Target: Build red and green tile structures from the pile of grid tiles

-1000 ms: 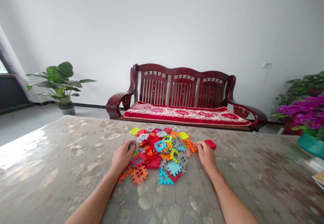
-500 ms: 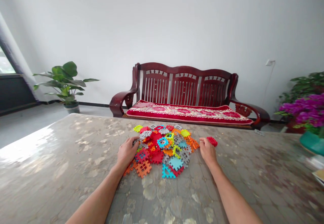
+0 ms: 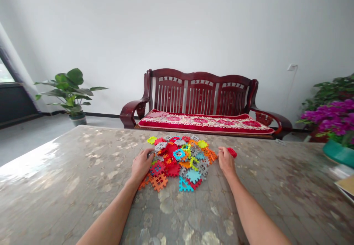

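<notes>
A heap of flat interlocking plastic pieces with notched edges (image 3: 173, 169) lies on the table, in red, orange, grey, blue and yellow-green. Against the heap's left side rests my left hand (image 3: 142, 164), thumb and fingers apart, with its fingertips partly hidden beside grey pieces. My right hand (image 3: 226, 160) lies on the table just right of the orange pieces (image 3: 211, 156); its fingers are loosely bent and I see nothing held in them. A red piece (image 3: 232, 152) sits right behind that hand, partly covered by it.
The table (image 3: 83, 186) has a patterned, glossy cover. Beyond it stands a dark red wooden bench (image 3: 200, 95) with a red floral cushion. A teal flower pot (image 3: 339, 153) and a book-like item (image 3: 345, 187) are at the right; a potted plant (image 3: 73, 92) stands far left.
The view has shifted slightly. Both hands stay at the two sides of the heap, and the pieces lie as before.
</notes>
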Tool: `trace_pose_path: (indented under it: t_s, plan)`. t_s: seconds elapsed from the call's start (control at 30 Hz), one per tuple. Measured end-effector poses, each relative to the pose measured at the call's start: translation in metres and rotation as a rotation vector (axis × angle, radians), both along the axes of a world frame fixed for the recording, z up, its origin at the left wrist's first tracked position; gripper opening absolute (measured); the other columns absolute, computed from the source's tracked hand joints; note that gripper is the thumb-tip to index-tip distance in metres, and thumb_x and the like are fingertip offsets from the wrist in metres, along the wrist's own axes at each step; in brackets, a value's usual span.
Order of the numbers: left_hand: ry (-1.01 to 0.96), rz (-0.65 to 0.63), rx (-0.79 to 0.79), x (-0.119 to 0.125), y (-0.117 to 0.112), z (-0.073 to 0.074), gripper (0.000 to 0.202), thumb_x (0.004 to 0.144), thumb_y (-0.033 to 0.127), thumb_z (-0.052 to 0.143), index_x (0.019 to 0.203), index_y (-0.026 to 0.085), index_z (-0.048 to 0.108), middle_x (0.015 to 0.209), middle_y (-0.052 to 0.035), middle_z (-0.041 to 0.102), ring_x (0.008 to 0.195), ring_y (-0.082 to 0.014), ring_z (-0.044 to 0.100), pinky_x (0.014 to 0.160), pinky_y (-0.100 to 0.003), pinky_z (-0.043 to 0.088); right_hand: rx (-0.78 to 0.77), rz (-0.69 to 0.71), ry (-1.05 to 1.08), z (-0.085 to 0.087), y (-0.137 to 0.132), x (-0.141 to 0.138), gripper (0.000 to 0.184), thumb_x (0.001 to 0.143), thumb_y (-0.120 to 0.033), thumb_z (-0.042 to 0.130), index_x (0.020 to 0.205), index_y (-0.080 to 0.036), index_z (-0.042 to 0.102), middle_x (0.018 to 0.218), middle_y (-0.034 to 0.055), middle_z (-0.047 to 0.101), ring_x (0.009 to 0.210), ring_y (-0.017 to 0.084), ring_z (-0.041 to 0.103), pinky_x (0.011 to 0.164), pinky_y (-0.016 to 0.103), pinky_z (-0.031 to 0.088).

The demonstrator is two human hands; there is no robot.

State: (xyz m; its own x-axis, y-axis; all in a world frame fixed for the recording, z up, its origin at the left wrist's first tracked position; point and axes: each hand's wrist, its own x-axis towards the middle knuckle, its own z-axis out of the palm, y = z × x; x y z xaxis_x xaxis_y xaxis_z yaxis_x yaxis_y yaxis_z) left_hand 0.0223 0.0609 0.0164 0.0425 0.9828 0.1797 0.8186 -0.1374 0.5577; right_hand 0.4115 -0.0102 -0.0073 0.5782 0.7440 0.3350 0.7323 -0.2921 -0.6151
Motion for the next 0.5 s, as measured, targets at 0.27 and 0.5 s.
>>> trace_pose_path:
  t_s: [0.27, 0.5]
  plan:
    - [0.005, 0.016, 0.014, 0.002, -0.0025, 0.0038, 0.035, 0.092, 0.035, 0.044, 0.118, 0.027, 0.066, 0.123, -0.0051, 0.069, 0.112, -0.0235, 0.063, 0.094, -0.034, 0.046, 0.013, -0.003, -0.015, 0.0033, -0.0009, -0.0039, 0.046, 0.091, -0.032, 0.031, 0.118, -0.016, 0.065, 0.101, 0.0104, 0.071, 0.096, 0.022, 0.064, 0.088, 0.032, 0.044]
    - [0.007, 0.009, 0.001, 0.0031, -0.0044, 0.0053, 0.037, 0.093, 0.034, 0.042, 0.121, 0.025, 0.064, 0.126, -0.0064, 0.067, 0.114, -0.0242, 0.062, 0.097, -0.035, 0.045, -0.002, 0.014, -0.034, 0.0047, -0.0022, -0.0061, 0.047, 0.092, -0.032, 0.031, 0.123, -0.015, 0.062, 0.102, 0.0119, 0.071, 0.095, 0.023, 0.065, 0.087, 0.033, 0.045]
